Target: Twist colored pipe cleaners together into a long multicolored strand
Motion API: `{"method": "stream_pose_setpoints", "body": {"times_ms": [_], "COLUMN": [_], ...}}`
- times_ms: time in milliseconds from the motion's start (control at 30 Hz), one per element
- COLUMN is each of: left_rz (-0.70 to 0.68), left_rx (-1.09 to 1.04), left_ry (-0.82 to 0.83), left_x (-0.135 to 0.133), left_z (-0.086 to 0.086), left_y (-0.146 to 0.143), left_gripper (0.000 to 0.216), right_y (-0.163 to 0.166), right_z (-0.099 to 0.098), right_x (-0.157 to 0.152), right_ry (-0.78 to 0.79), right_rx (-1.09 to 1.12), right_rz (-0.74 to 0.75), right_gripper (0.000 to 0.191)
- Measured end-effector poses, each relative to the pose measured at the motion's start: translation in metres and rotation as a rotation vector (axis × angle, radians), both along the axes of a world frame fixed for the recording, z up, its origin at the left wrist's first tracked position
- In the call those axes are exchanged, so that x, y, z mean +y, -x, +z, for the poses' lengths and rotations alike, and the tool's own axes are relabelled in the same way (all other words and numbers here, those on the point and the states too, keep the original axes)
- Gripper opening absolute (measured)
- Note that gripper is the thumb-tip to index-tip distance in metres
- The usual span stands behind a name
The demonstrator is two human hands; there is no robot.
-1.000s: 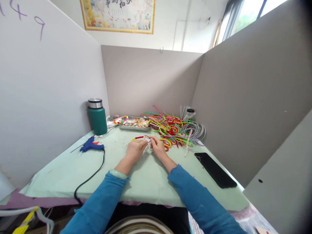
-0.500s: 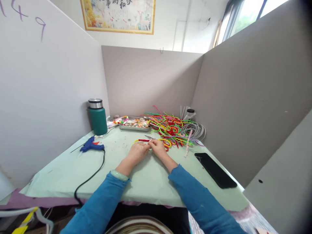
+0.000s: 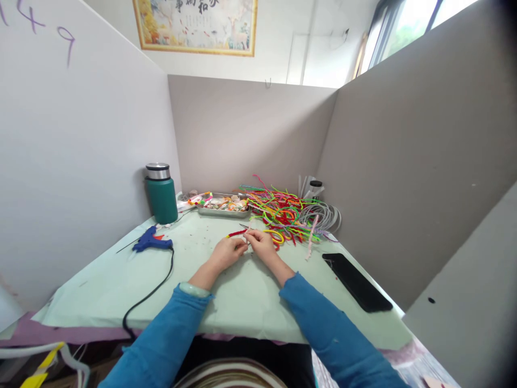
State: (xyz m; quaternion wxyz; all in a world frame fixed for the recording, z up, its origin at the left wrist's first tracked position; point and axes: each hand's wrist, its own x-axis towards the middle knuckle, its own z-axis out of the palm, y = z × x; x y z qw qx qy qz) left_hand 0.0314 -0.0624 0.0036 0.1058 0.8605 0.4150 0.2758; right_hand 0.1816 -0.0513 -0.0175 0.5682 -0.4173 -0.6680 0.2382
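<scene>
Left hand (image 3: 228, 252): fingers curled in and nearly closed, with the tips pinching one side of a little pale bit (image 3: 246, 240).
Right hand (image 3: 262, 246): at the left hand's 3 o'clock, tips close to the other hand's. Thumb and finger squeeze the other side of that bit.
Pale bit: between the fingertips, over the green cloth (image 3: 250, 302). Fingers hide most of it, so I can't tell its shape for sure.
Red stick (image 3: 237, 233): near the fingertips, at 10 o'clock.
Scissors (image 3: 277, 235): yellow and red handles, lying partly behind the right hand, near 2 o'clock.
Fuzzy sticks (image 3: 278, 207): a big, bright, messy heap between 1 and 2 o'clock.
Tray (image 3: 223, 213): metal, at 11 o'clock, full of little coloured bits.
Glue gun (image 3: 152, 240): blue, lying well away at 9 o'clock.
Bottle (image 3: 162, 196): green, standing at 10 o'clock.
Phone (image 3: 357, 283): black, lying flat at 4 o'clock.
How far along: the finger work looks partway done. The pale bit is gripped but not yet put down. Lots of fuzzy sticks are left, and nobody holds the scissors or glue gun.
</scene>
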Motion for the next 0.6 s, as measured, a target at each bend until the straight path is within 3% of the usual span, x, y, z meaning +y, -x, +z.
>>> {"method": "stream_pose_setpoints", "body": {"times_ms": [200, 400, 600], "left_rz": [0.11, 0.057, 0.019], "left_rx": [-0.008, -0.136, -0.211], "left_ry": [0.046, 0.182, 0.29], "left_x": [0.0044, 0.0086, 0.0086], "left_z": [-0.0026, -0.0055, -0.0051], "left_y": [0.0004, 0.0014, 0.0], "left_gripper": [0.026, 0.027, 0.024], "right_y": [0.0024, 0.0012, 0.0034], "right_z": [0.0074, 0.0027, 0.0031], "right_x": [-0.0108, -0.0046, -0.0047], "right_ry": [-0.211, -0.039, 0.025], "right_rx": [-0.121, -0.014, 0.066], "right_rz": [-0.063, -0.023, 0.034], "right_gripper": [0.016, 0.014, 0.013]}}
